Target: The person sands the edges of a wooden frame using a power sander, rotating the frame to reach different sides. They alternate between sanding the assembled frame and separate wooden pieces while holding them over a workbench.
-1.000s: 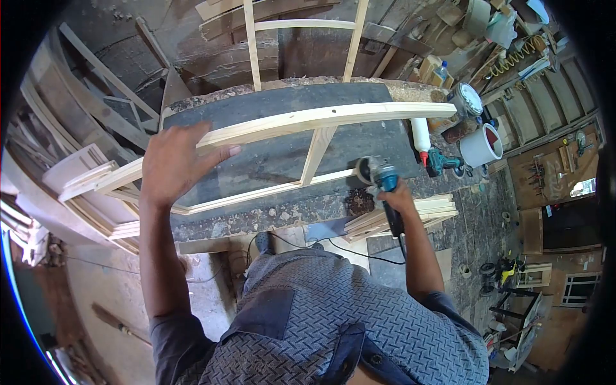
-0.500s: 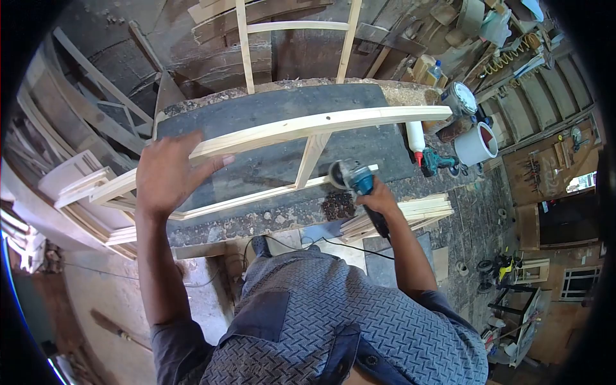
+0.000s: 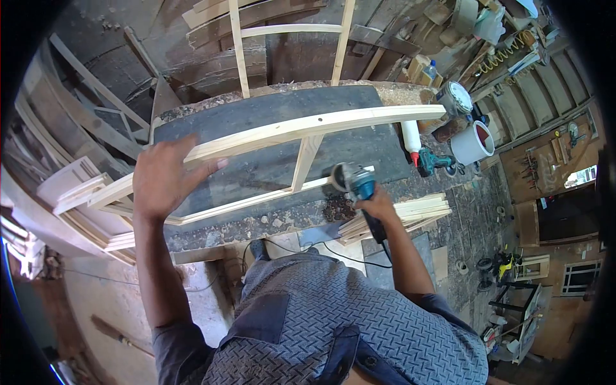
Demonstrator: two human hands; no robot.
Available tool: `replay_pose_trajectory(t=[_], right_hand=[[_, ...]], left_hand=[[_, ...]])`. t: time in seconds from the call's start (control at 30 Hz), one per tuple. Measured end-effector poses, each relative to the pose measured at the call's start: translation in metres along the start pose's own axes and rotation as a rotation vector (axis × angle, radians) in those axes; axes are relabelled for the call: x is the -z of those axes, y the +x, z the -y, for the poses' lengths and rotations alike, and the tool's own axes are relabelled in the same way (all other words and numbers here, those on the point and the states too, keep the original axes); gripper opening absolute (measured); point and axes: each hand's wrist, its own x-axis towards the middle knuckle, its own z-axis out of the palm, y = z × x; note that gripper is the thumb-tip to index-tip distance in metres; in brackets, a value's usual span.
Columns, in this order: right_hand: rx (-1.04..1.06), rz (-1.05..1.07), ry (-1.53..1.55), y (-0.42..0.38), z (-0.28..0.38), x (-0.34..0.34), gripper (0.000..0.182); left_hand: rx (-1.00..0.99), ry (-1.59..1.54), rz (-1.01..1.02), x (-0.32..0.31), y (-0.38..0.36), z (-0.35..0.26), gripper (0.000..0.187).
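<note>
My left hand (image 3: pixel 163 176) is wrapped round the upper rail (image 3: pixel 276 133) of a pale wooden frame, thumb on the near side. The frame stands on edge on the workbench, and a short crosspiece (image 3: pixel 307 160) joins its upper and lower rails. In my right hand (image 3: pixel 378 206) is a teal and black angle grinder (image 3: pixel 364 187), gripped round its body. Its disc (image 3: pixel 338 176) overlaps the lower rail (image 3: pixel 240 206) near that rail's right end. From the grinder's rear a black cord runs down toward the floor.
A dark board covers much of the workbench (image 3: pixel 212 239). At its right stand a white glue bottle (image 3: pixel 410 138), a teal power drill (image 3: pixel 434 162), a white bucket (image 3: pixel 467 142) and a paint can (image 3: pixel 455 97). Wooden strips (image 3: pixel 417 212) are stacked below the right edge. More wooden frames lean at left.
The grinder has shifted slightly to the right along the lower rail. My left hand keeps its hold on the upper rail. The whole view has moved a little.
</note>
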Motion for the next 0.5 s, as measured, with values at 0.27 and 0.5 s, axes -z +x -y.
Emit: replay_pose_trajectory(t=[0.27,0.5], right_hand=[[0.064,0.222,-0.092,-0.015,0.047,-0.025,0.098],[0.021,0.018,-0.041,0.014,-0.020,0.009,0.090]], left_hand=[[-0.047,0.011,-0.033,-0.003,-0.001,0.003,0.059],[0.002,0.028,-0.008,-0.002,-0.006,-0.001,0.061]])
